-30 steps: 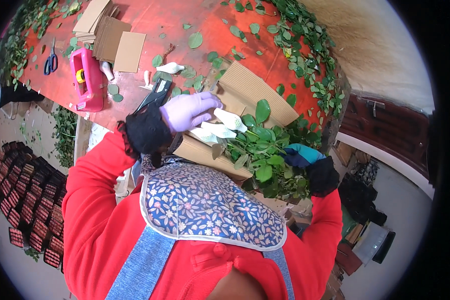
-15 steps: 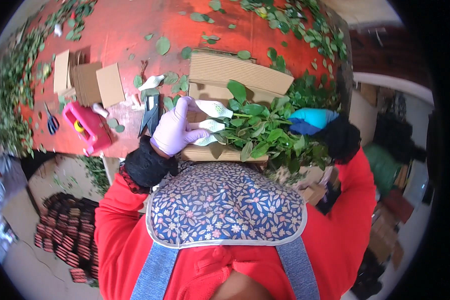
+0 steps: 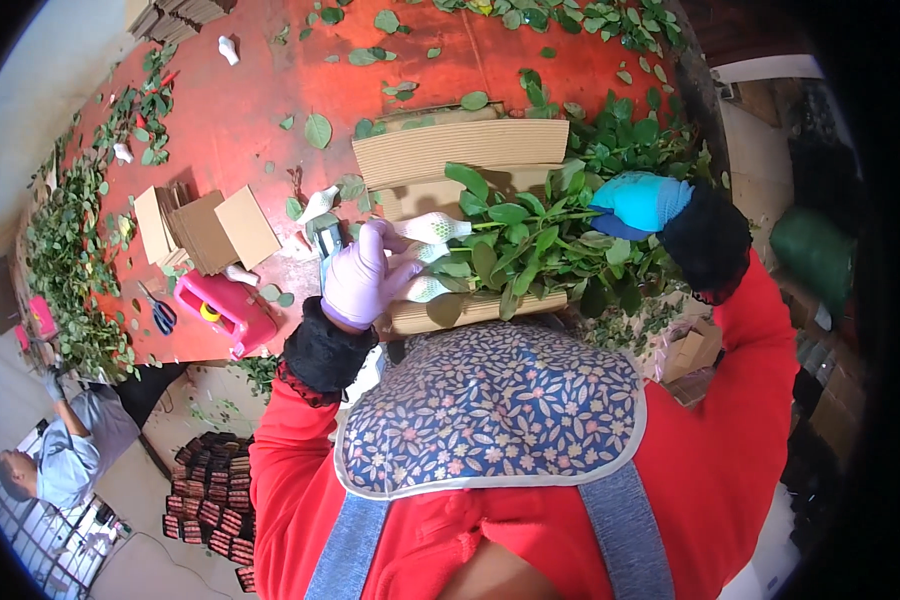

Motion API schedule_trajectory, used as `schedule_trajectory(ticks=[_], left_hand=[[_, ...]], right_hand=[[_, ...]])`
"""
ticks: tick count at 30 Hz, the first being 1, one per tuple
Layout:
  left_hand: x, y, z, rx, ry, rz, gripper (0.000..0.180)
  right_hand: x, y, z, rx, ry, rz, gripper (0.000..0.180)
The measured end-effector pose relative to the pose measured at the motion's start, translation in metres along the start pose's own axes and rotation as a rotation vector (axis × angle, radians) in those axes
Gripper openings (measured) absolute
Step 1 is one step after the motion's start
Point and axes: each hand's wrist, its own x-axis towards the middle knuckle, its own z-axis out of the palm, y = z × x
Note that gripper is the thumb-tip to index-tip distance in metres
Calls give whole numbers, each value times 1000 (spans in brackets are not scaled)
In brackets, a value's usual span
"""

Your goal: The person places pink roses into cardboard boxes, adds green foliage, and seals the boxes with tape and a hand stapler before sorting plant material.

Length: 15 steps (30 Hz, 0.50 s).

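A bunch of leafy green flower stems (image 3: pixel 530 245) lies across a corrugated cardboard wrap (image 3: pixel 460 155) in front of me. White mesh sleeves (image 3: pixel 435 228) cover the flower heads at its left end. My left hand (image 3: pixel 358 270), in a lavender glove, is at these heads with thumb and fingers closed around the tip of a sleeved flower head. At the right, my right hand (image 3: pixel 640 205) in a blue glove is curled around the stems; leaves hide part of its grip. The cardboard's near edge (image 3: pixel 480 312) shows below the bunch, by my floral apron.
Left on the red table (image 3: pixel 260 120) are a pink tape dispenser (image 3: pixel 228 312), scissors (image 3: pixel 160 312) and cardboard pieces (image 3: pixel 205 230). A loose white mesh sleeve (image 3: pixel 318 204) lies beyond my left hand. Leaves litter the table's edges. Another person (image 3: pixel 75 445) is at far left.
The view has turned, bringing more of the other person into sight at left. My left hand stays at the sleeved heads, and my right hand stays around the stems.
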Motion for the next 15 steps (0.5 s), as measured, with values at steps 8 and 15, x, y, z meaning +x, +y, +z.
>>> schedule_trajectory(ticks=[8, 15], left_hand=[[5, 4, 10, -56, 98, -143, 45], [8, 17, 12, 8, 163, -120, 29]], right_hand=[[-38, -38, -24, -331, 613, -96, 34], [7, -151, -5, -248, 369, -308, 30]])
